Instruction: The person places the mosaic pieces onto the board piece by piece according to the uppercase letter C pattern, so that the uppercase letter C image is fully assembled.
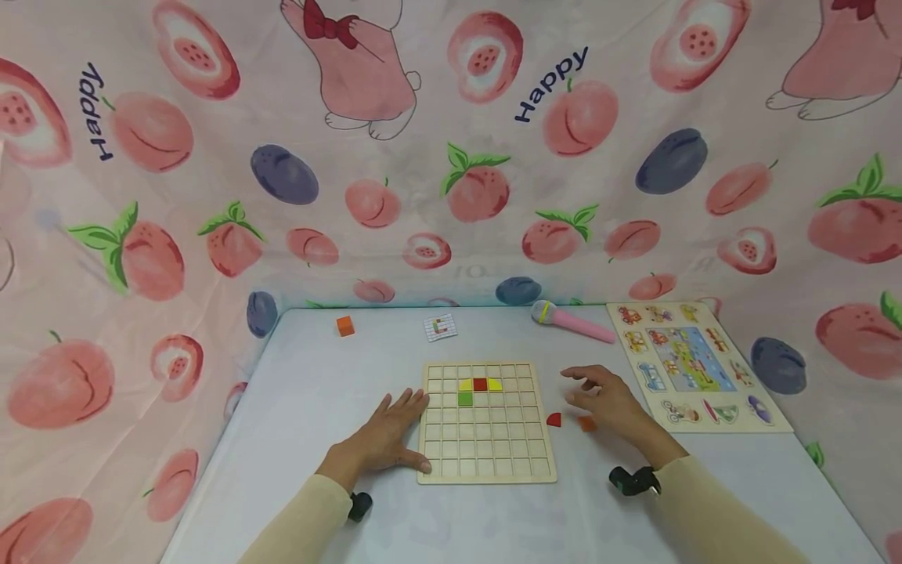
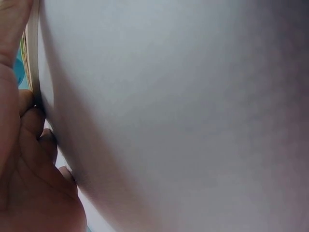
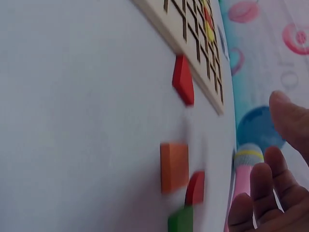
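Note:
A wooden grid board (image 1: pixel 488 450) lies on the white table. In its upper rows sit a red square (image 1: pixel 480 385) between two yellow pieces, and a green square (image 1: pixel 465 399) under the left one. My left hand (image 1: pixel 384 435) lies along the board's left edge, fingers spread, thumb at the lower corner. My right hand (image 1: pixel 609 403) is raised right of the board with bent fingers and nothing in its grasp. Below and beside it lie a red piece (image 3: pixel 183 79), an orange block (image 3: pixel 174 166), a second red piece (image 3: pixel 195 187) and a green block (image 3: pixel 181 220).
Behind the board are an orange cube (image 1: pixel 344 326), a small card with a printed grid (image 1: pixel 440 327) and a pink toy microphone (image 1: pixel 574 322). A picture puzzle board (image 1: pixel 757 419) occupies the right side. A fruit-patterned cloth (image 1: pixel 437 180) hangs behind the table.

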Demonstrator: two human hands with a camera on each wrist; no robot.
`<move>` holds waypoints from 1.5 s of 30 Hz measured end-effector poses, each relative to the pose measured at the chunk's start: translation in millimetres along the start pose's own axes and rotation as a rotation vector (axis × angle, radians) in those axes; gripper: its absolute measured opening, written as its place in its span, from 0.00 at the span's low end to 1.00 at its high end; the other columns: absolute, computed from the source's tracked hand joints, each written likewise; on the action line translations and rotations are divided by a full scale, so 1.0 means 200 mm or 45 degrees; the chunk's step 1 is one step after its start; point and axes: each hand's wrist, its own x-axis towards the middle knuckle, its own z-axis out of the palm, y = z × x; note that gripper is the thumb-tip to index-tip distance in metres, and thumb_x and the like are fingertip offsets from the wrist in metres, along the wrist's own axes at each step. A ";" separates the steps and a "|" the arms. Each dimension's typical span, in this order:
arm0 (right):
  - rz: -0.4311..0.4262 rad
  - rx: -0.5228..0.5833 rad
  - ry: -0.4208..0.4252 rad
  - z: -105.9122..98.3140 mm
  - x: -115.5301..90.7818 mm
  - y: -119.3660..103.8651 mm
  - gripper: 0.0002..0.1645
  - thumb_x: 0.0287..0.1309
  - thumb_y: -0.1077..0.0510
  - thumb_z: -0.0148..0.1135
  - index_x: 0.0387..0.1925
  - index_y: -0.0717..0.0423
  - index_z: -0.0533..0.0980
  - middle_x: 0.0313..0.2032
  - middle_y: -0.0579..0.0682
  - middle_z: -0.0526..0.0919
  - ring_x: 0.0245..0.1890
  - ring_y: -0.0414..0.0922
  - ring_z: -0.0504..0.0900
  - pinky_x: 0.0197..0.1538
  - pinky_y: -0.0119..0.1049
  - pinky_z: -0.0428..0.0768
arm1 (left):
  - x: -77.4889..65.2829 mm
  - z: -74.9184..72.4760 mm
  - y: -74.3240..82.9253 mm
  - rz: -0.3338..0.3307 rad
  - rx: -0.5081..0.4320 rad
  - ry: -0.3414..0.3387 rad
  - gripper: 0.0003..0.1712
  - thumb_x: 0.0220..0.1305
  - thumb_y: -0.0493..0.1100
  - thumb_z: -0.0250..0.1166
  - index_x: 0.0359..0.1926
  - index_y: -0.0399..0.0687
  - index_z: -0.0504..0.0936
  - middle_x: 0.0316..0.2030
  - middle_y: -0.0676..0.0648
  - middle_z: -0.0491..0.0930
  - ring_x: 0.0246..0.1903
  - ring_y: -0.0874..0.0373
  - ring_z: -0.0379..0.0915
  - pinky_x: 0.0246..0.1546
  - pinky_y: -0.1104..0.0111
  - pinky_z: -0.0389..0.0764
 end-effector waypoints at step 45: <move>0.168 -0.284 0.069 -0.14 -0.06 0.26 0.22 0.68 0.60 0.68 0.60 0.63 0.81 0.58 0.67 0.79 0.51 0.59 0.77 0.53 0.56 0.80 | 0.02 0.01 -0.02 -0.030 0.030 -0.012 0.74 0.44 0.70 0.81 0.85 0.53 0.52 0.85 0.52 0.48 0.85 0.53 0.34 0.86 0.50 0.33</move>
